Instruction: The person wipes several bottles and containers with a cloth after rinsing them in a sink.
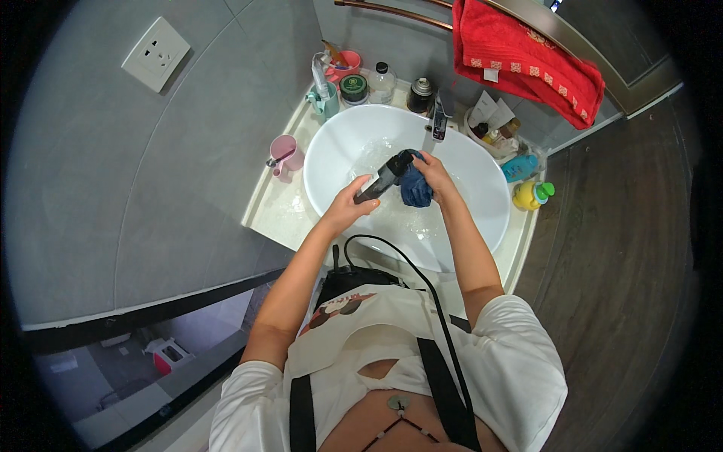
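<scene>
Over the white washbasin (482,197), my left hand (350,207) is closed around the lower end of a dark, slim bottle (381,181) that tilts up to the right. My right hand (436,176) grips a dark blue cloth (416,189), bunched up against the bottle's upper end. Part of the cloth hangs down below the bottle. Water with some bubbles lies in the basin under both hands. Just behind my right hand stands the metal faucet (439,126).
A pink mug (287,153) stands left of the basin. Behind it are a green cup (324,104), a dark round jar (354,89), a clear bottle (382,84) and a black can (420,96). At right stand a blue bottle (520,168) and a yellow bottle (532,196). A red towel (520,64) hangs above.
</scene>
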### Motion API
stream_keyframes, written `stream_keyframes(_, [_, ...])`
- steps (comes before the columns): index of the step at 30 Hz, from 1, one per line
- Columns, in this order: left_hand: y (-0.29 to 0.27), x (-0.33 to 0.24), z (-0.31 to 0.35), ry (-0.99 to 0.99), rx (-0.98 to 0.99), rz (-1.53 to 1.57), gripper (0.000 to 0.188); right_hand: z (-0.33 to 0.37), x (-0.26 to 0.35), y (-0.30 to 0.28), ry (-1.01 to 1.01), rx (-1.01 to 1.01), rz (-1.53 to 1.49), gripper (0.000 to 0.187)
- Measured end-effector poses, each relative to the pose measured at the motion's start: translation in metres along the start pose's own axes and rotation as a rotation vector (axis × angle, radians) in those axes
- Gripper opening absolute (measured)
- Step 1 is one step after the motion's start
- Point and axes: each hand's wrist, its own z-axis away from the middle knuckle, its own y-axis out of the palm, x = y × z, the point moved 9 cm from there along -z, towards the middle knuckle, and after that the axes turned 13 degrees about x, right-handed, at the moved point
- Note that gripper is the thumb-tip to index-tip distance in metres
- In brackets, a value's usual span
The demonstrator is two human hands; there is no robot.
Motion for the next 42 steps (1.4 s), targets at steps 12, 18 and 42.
stream_keyframes(12, [0.001,-0.004,-0.009,0.051,0.038,0.692,0.054,0.034,-0.115,-0.048,0.115,-0.32,1.36,0.05])
stream_keyframes(18, [-0.007,-0.008,-0.012,0.073,-0.035,0.683,0.058,0.025,-0.122,-0.055,0.016,-0.138,1.17,0.043])
stream_keyframes(42, [-0.005,-0.009,-0.035,0.124,-0.344,0.636,0.048,0.065,0.13,0.127,-0.681,-0.082,1.028,0.025])
